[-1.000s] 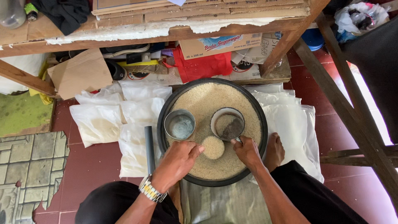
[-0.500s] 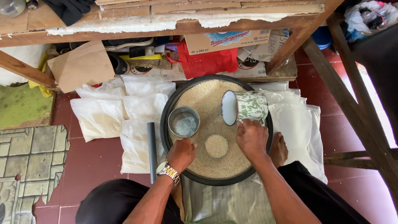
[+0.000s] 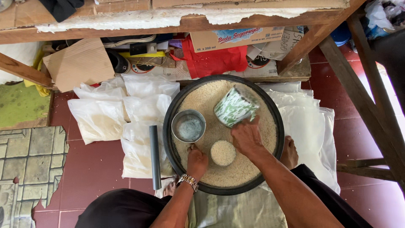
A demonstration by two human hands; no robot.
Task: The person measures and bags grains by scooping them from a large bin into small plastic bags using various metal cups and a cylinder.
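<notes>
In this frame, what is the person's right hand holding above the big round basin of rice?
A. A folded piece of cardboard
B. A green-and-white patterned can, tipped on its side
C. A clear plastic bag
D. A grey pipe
B: the right hand grips the green-and-white can, tipped over the rice in the basin, while the grey pipe lies on the floor outside it.

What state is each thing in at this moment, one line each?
Black basin: holds a wide bed of rice.
Patterned can: tilted, gripped by the right hand.
Metal cup: upright on the rice, no rice heap visible inside.
Small cup: sunk in the rice, filled level.
Left hand: resting on the rice beside the small cup.
Plastic bags: filled, lying flat.
Grey tube: lying on the bags.
</notes>
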